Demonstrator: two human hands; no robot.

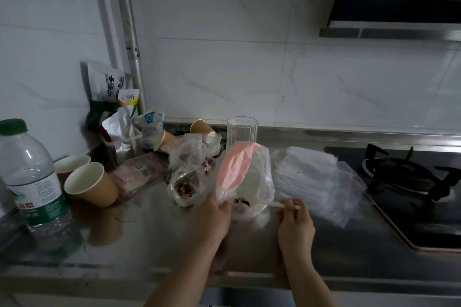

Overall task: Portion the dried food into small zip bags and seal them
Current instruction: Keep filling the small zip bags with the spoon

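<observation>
My left hand (214, 217) grips the lower edge of a clear zip bag (252, 177) with a pink strip along its mouth, held up above the steel counter (154, 237). A few dark dried pieces (240, 200) lie inside near its bottom. My right hand (294, 224) pinches the handle of a white plastic spoon (277, 204) whose bowl reaches into that bag. Left of it sits a clear bag of brown dried food (185, 189). A stack of empty zip bags (316, 182) lies to the right.
A water bottle (32, 177) and two paper cups (87, 182) stand at the left, with food packets (109, 92) by the wall. A glass tumbler (242, 132) stands behind the bag. A gas hob (409, 182) takes up the right side.
</observation>
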